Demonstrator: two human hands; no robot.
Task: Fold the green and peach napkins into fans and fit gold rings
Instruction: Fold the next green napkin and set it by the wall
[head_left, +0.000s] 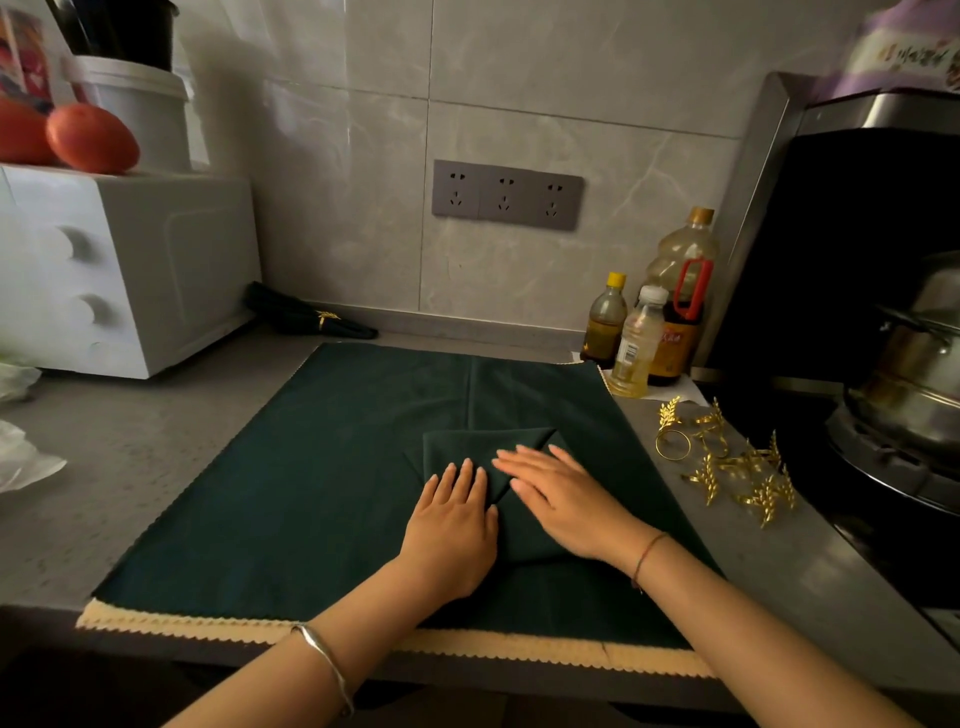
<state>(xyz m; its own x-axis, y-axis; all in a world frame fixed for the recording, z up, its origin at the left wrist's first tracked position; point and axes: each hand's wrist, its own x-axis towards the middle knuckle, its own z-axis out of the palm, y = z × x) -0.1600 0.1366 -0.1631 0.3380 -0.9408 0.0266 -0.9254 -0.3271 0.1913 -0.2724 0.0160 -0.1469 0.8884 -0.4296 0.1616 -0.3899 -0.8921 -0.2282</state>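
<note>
Right of the green napkin (483, 448), bottles (678, 332) with illegible labels.

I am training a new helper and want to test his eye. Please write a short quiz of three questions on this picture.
1. True or false: the left hand and right hand lie flat on the folded napkin.
2. Seen from the person, the loose rings lie on which side of the cloth? A left, B right, C behind.
3. What is fitted round the finished napkin at the back?

Key: 1 true. 2 B. 3 a gold ring.
</note>
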